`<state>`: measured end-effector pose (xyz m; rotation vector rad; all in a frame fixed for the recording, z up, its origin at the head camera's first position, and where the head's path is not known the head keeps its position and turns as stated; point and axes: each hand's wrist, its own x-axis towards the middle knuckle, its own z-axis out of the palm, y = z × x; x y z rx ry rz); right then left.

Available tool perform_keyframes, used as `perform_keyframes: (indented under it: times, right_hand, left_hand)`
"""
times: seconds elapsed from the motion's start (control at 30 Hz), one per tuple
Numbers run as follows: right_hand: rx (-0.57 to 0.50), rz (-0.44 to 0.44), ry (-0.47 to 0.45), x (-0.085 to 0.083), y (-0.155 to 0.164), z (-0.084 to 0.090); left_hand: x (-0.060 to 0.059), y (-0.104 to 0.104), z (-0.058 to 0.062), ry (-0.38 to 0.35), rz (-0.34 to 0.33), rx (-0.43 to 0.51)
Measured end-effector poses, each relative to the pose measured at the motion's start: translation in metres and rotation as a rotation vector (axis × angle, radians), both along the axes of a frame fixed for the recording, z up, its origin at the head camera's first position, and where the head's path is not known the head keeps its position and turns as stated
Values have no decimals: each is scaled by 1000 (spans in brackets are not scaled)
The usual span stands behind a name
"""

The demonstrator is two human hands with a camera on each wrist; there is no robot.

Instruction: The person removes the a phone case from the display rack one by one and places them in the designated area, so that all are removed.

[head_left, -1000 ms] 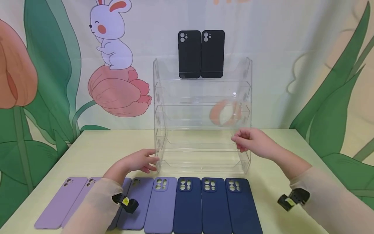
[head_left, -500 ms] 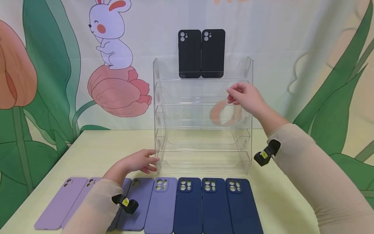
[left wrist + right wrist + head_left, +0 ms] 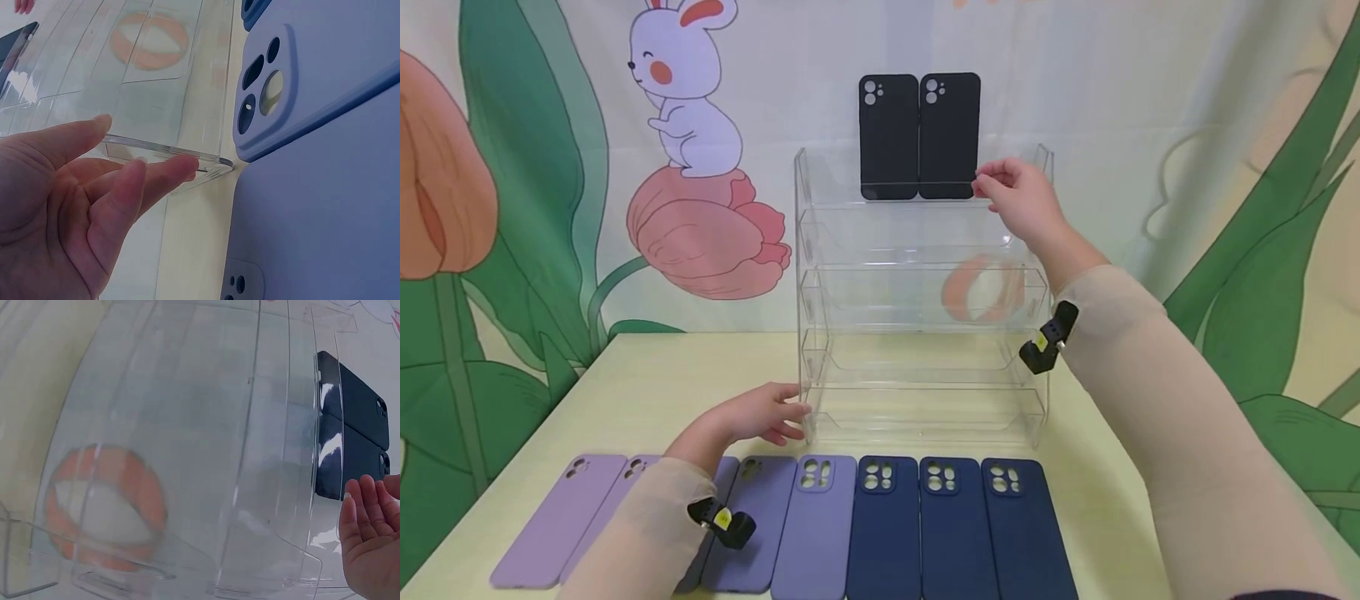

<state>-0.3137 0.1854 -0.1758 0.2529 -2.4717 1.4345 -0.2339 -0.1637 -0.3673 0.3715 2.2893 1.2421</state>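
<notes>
A clear tiered acrylic rack (image 3: 921, 308) stands on the table. Two black phone cases (image 3: 919, 137) stand upright side by side in its top tier, also seen in the right wrist view as black phone cases (image 3: 359, 428). My right hand (image 3: 1017, 198) is raised by the right black case with relaxed fingers at its lower right edge, holding nothing. My left hand (image 3: 758, 414) rests with straight fingers against the rack's lower left corner; the left wrist view shows its fingers (image 3: 150, 181) touching the rack's base edge (image 3: 169, 150).
A row of phone cases lies along the table's front edge: lilac ones (image 3: 561, 517) at left, lavender-blue ones (image 3: 808, 525) in the middle, three navy ones (image 3: 955, 525) at right. A cartoon backdrop with a rabbit (image 3: 688, 92) hangs behind.
My right hand rose from the rack's lower right side up to the top tier, beside the right black case. The left hand stayed at the rack's base.
</notes>
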Motion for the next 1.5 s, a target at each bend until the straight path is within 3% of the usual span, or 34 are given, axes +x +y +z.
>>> perform_keyframes:
  times: [0.4, 0.67, 1.17, 1.33, 1.5]
  right_hand:
    - [-41, -36, -7, -20, -5, 14]
    - [40, -40, -77, -24, -5, 15]
    - [27, -122, -154, -31, -17, 21]
    - [31, -143, -148, -32, -23, 23]
    - [32, -131, -84, -32, -23, 19]
  left_hand:
    - [0, -2, 1, 4, 4, -4]
    - [0, 3, 2, 5, 0, -2]
    - [1, 3, 1, 10, 11, -11]
    - [2, 3, -1, 8, 19, -16]
    - [2, 2, -3, 8, 21, -14]
